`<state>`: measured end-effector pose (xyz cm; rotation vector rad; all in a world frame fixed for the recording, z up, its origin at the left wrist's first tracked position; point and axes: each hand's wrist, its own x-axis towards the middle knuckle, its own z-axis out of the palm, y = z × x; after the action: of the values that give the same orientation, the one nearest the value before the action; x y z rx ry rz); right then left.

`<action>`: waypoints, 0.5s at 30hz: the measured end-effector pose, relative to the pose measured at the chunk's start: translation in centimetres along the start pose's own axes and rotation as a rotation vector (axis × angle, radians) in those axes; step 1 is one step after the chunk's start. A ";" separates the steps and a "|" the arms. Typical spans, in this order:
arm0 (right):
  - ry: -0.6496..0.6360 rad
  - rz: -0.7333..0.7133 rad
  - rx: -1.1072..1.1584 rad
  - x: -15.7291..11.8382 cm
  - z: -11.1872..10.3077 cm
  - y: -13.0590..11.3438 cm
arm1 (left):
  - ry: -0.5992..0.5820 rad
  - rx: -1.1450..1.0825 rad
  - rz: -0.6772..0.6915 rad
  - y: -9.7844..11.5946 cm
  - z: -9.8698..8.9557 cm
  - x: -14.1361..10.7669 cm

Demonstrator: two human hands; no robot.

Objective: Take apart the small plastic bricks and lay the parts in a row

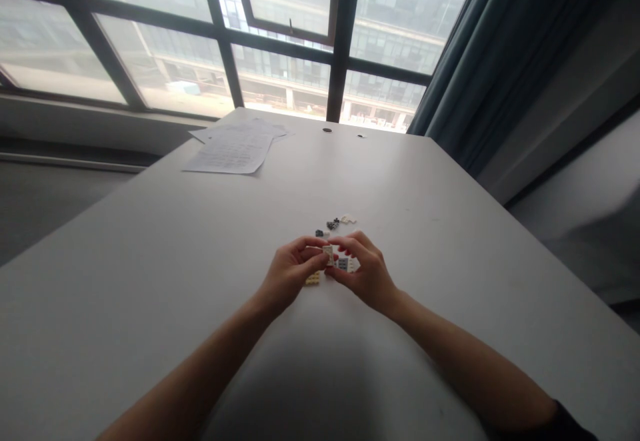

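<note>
Between my two hands is a small white building-block piece, tilted up off the table. My left hand pinches it from the left, thumb in front and fingers behind. From the right, my right hand curls around it, index fingertip at its upper edge and thumb at its lower edge. Behind the right fingers lies a grey studded brick with a white brick beside it. A tan studded plate rests under the left hand, partly hidden by it.
Beyond my hands are small dark grey pieces, a dark piece and white pieces. Printed sheets lie at the far left of the white table. A round cable hole is near the far edge.
</note>
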<state>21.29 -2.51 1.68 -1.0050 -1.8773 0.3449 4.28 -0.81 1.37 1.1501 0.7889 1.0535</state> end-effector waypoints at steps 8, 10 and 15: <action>0.011 -0.024 0.135 0.2 -0.3 0.2 | -0.101 -0.149 -0.089 0.0 0.1 -0.3; -0.012 -0.013 0.172 0.2 -0.4 0.1 | -0.104 -0.140 -0.102 -0.1 0.1 -0.2; -0.070 0.052 0.161 0.2 -2.0 0.6 | -0.020 0.003 -0.072 0.1 -0.3 0.1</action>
<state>23.24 -2.30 2.45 -0.9439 -1.8556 0.5594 4.07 -0.58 1.38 1.1254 0.8104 0.9801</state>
